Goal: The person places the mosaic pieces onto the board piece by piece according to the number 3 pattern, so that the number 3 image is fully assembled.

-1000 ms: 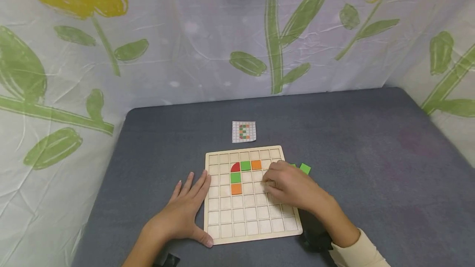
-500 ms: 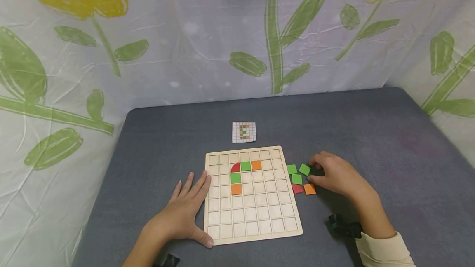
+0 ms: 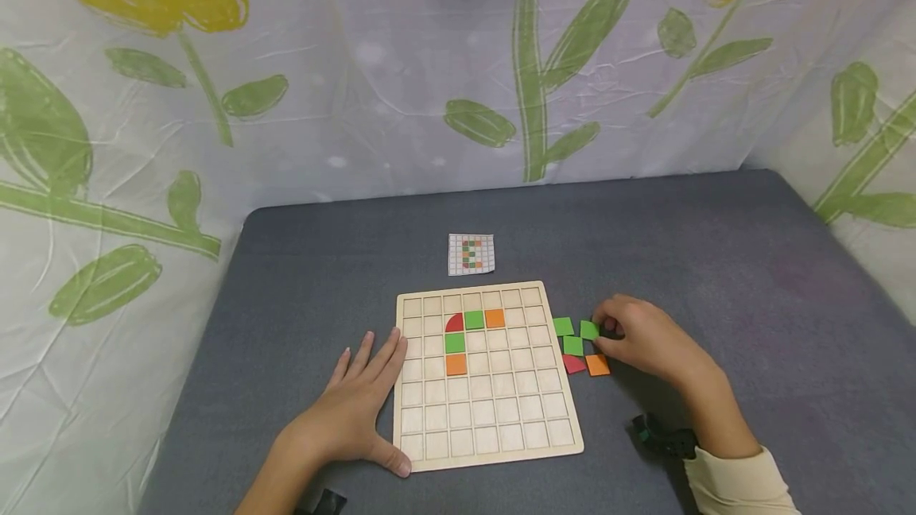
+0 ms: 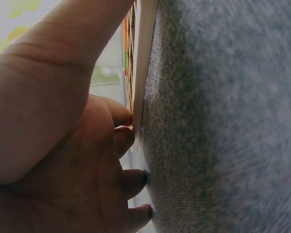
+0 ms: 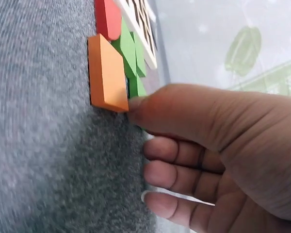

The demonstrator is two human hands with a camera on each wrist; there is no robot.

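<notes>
A wooden grid board (image 3: 494, 443) lies on the table, with a red quarter-round tile (image 3: 455, 323), two green tiles and two orange tiles in its squares. My left hand (image 3: 354, 412) rests spread along the board's left side, fingertips and thumb touching its edge. Right of the board, my right hand (image 3: 651, 340) pinches a green square tile (image 3: 589, 330) between thumb and a finger; the tile is still down among the others. Beside it lie two more green tiles (image 3: 572, 346), a red rounded tile (image 3: 573, 364) and an orange square tile (image 5: 106, 75).
A small pattern card (image 3: 471, 254) with coloured squares on a grid lies behind the board. The dark grey table (image 3: 343, 261) reaches back to a white curtain (image 3: 343, 102) printed with flowers. A black strap device (image 3: 665, 437) is on my right wrist.
My right hand has left the board's right part for the loose tiles and taken hold of a green tile, which has turned slightly. The left hand has stayed in place.
</notes>
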